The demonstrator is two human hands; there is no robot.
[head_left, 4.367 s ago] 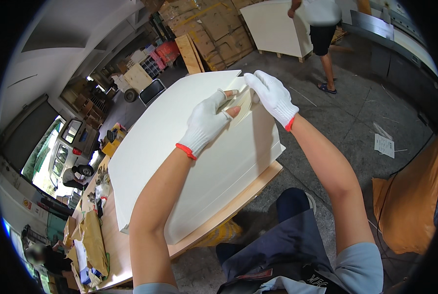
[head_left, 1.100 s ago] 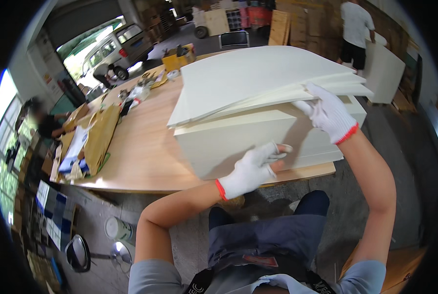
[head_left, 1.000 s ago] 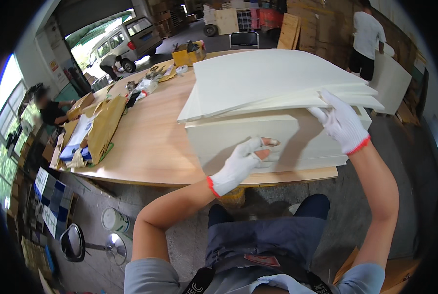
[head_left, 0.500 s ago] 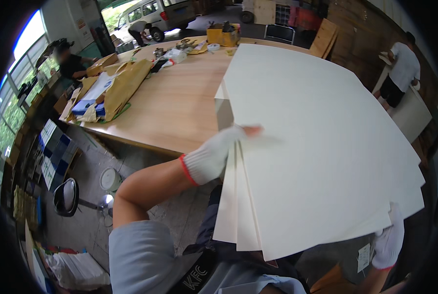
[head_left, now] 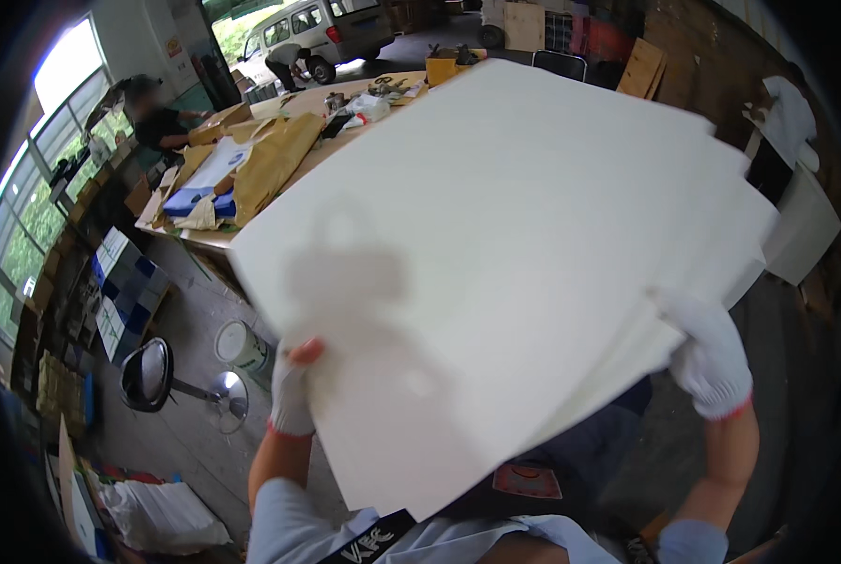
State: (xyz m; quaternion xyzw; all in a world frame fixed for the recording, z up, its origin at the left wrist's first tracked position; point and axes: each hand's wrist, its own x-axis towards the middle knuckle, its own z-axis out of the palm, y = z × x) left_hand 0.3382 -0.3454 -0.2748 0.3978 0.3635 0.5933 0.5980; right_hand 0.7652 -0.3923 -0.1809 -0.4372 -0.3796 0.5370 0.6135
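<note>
One stack of white sheets [head_left: 524,254], several layers fanned at the right edge, exact count unclear, was held up tilted close under the camera, above the wooden table [head_left: 345,141]. Two gloved hands: left hand [head_left: 293,395] clamped on the stack's lower left edge, fingertips [head_left: 306,352] curled over; right hand [head_left: 712,357] gripped the right edge from beneath. One black stool [head_left: 148,374] and one white bucket [head_left: 242,346] stood on the floor at left.

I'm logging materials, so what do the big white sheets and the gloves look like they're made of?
White sheets: probably matte paperboard or thin foam board; flat, stiff, unshiny, layered edges. Gloves on left hand and right hand: likely white knit fabric with red cuffs.
</note>
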